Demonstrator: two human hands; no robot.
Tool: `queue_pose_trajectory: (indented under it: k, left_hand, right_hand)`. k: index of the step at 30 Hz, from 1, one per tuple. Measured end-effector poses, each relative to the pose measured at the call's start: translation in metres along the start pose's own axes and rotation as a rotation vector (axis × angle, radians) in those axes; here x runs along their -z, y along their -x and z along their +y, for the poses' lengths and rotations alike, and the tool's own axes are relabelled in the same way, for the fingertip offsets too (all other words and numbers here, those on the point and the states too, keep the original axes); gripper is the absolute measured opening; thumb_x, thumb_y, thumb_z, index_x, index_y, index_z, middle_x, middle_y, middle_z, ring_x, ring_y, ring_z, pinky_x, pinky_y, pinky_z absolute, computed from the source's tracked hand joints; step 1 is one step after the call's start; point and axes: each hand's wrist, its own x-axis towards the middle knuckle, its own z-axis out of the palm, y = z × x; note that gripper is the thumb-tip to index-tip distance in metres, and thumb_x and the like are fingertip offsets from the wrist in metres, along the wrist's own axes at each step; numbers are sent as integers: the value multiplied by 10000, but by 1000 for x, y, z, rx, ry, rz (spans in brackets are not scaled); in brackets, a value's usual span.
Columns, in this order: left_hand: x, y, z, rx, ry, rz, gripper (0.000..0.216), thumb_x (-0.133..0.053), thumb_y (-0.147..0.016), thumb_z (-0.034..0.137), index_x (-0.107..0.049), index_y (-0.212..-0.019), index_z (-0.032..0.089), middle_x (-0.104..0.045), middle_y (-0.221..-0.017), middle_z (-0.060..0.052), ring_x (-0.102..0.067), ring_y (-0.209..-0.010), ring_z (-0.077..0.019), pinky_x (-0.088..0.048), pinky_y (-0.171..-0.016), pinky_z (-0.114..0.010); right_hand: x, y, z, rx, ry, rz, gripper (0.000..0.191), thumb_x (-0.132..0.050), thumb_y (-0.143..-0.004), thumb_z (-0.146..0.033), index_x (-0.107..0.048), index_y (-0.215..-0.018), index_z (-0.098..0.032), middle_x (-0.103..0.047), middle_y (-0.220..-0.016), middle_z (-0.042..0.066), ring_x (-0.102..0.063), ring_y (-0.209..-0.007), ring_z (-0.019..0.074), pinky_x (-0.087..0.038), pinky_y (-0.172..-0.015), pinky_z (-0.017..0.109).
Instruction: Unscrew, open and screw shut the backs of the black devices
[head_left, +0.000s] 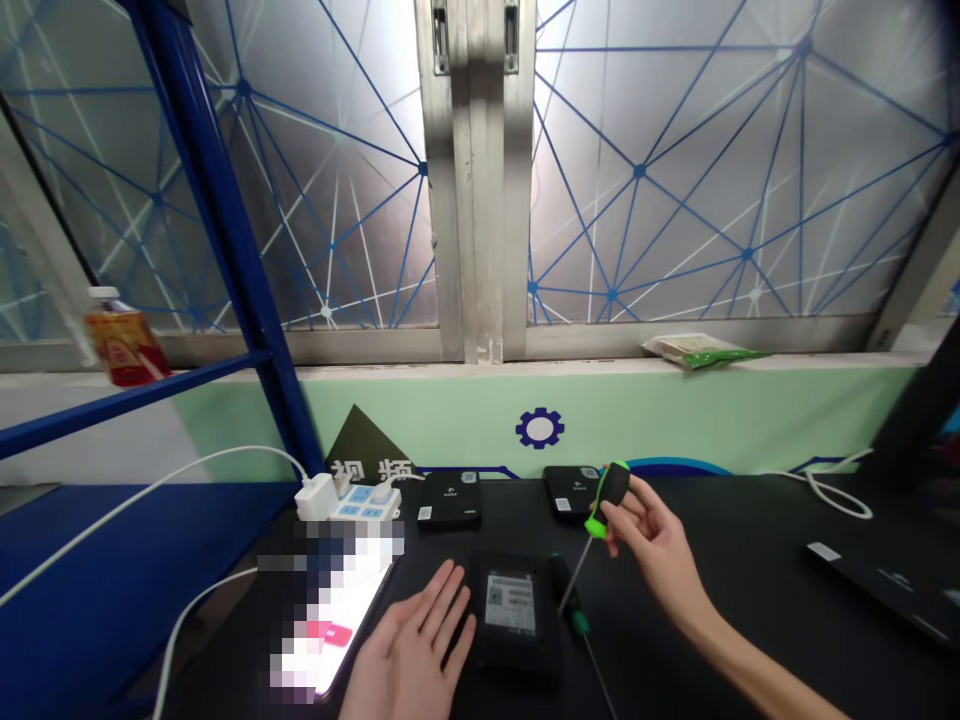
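Note:
My right hand [651, 525] grips the black and bright green handle of a screwdriver [613, 495]. Its thin shaft slants down to the left, the tip near the right edge of a black box with a white label [512, 602]. That box lies on the black table, label up. To its left, my left hand [421, 640] is open, palm up with fingers extended, close to the box and holding nothing. A second screwdriver with a dark handle and green collar [580, 622] lies right of the box, its shaft pointing toward me.
A lit phone [349, 600], partly pixelated, lies at left near a power strip [367, 503] with a white charger [316, 497]. Two flat black boxes, one left [450, 498] and one right [568, 490], sit at the back. A long black device [892, 590] lies at right.

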Motion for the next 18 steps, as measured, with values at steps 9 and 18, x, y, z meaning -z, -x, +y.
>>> queue_pose_trajectory:
  k: [9,18]
  left_hand:
    - [-5,4,1,9,11,-29,634,-396,-933,170,-271,-1551,108,-540,-1441,-139,-421,-1387,-227,-216,-1197,-392]
    - [1,-1,3,-4,17,-69,646,-412,-931,157,-259,-1557,110,-555,-1429,-133,-422,-1386,-233,-207,-1198,-400]
  right_hand:
    - [-6,7,4,115,-52,15,450,-725,-869,-340,-487,-1243,-258,-562,-788,-2,-571,-673,157,-498,-519,234]
    - [-8,9,1,140,73,-59,569,-645,-926,-358,-407,-1434,-257,-605,-984,74,-599,-763,180,-525,-618,283]
